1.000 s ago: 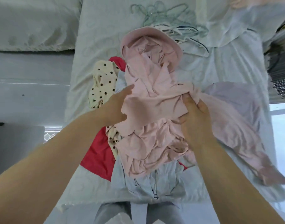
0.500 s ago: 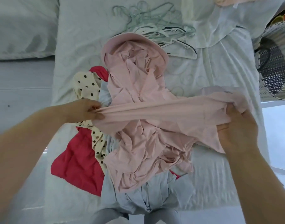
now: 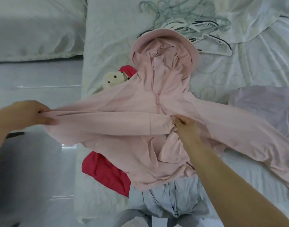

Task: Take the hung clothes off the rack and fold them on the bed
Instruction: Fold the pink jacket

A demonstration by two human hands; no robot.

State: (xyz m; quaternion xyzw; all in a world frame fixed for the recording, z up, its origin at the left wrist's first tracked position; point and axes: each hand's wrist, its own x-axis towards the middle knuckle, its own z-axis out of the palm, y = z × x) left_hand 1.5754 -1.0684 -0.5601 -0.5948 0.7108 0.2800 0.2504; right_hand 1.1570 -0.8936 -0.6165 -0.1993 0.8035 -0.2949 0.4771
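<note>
Ok, hoodie (image 3: 156, 89): pink, spread front-up on the bed (image 3: 107, 38), spanning both hands; hood on the far side, one sleeve laid across the chest.
Left hand (image 3: 31, 114): out left past the bed edge, fingers clenched on bunched hoodie fabric, cloth taut.
Right hand (image 3: 184, 126): mid-chest, forearm in from lower right, fingertips pinching cloth at the sleeve cuff.
Under hoodie: red garment (image 3: 106, 172) between the hands, nearer the body; dotted cloth (image 3: 113, 79) beyond them.
Hangers (image 3: 189, 25): heaped beyond the hood.
Lilac garment (image 3: 263, 105): right of the right hand.
</note>
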